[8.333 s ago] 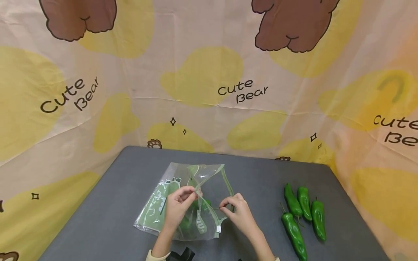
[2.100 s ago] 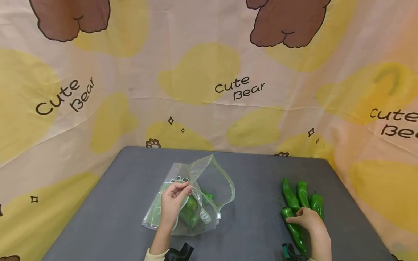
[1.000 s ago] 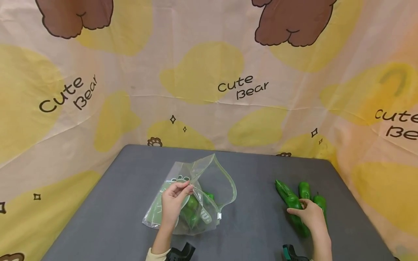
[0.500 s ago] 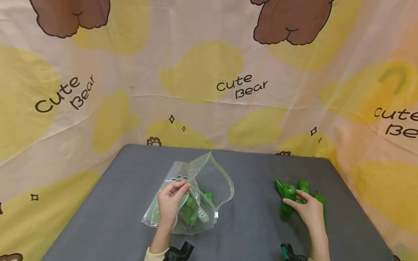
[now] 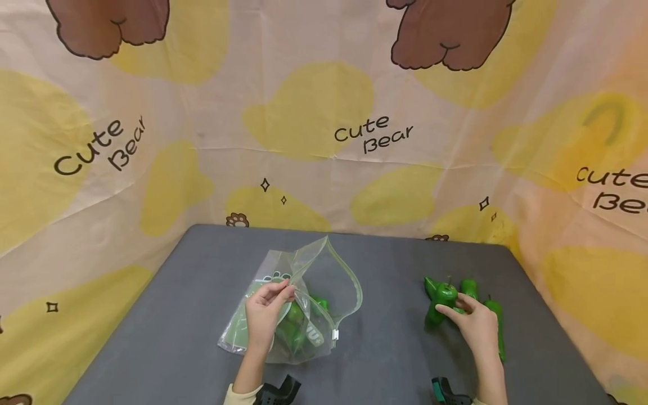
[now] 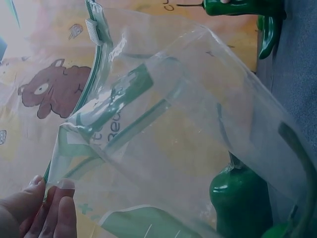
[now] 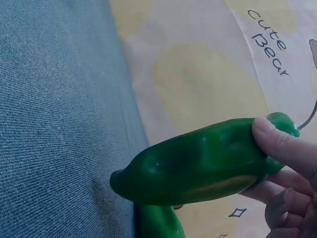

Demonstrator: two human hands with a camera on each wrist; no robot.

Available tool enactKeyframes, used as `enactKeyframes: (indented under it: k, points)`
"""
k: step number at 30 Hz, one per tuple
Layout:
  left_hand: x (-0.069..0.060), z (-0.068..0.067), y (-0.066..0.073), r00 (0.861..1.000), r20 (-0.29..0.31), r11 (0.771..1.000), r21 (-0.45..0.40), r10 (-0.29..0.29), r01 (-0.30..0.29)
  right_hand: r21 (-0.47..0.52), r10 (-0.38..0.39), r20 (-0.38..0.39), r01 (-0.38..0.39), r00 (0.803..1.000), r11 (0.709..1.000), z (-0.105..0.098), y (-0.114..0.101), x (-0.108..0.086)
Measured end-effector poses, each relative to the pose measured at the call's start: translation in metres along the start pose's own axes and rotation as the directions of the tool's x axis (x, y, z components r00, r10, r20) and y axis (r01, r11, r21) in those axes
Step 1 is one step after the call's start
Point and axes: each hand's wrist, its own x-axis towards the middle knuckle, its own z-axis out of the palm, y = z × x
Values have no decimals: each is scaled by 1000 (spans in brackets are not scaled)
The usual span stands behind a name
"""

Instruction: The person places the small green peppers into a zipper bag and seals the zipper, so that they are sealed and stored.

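My left hand [image 5: 263, 320] pinches the rim of a clear zip bag [image 5: 316, 329] with green print, and the bag's mouth gapes toward the right. Inside it lie green peppers [image 6: 240, 203], seen through the plastic in the left wrist view. On the right side of the table, my right hand [image 5: 476, 326] holds a green pepper [image 7: 198, 161] between thumb and fingers near its stem end. That pepper is tilted, stem up, its tip lowered toward the table. Another pepper [image 5: 429, 286] lies just behind it, partly hidden.
Two more green peppers, one at the back [image 5: 468, 288] and one on the right [image 5: 498, 332], lie by my right hand. The grey table [image 5: 385, 337] meets a printed cloth backdrop [image 5: 304, 112] at its back and sides. A white slider [image 5: 335, 334] sits on the bag's zip edge.
My right hand has gone from the bag to the peppers, gripped the nearest one and raised it stem up, shifting slightly left. My left hand keeps pinching the bag's rim.
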Motion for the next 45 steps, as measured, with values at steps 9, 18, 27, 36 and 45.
enactKeyframes:
  k: [9,18,27,36,45]
  points:
    - [-3,10,27,995,55,993,-89,77,-72,72,-103,-70,108,992,992,7,8,2]
    - [-2,16,47,990,84,986,-128,114,-103,147,-169,-101,183,980,972,38,69,23]
    - [-3,0,5,1000,15,1000,-18,13,-13,59,-194,-193,208,962,976,68,110,38]
    - [2,8,19,996,66,998,-22,65,-63,93,-136,-238,161,962,983,64,111,42]
    - [2,-1,6,998,59,1000,0,21,-21,208,-226,-240,277,944,938,71,96,40]
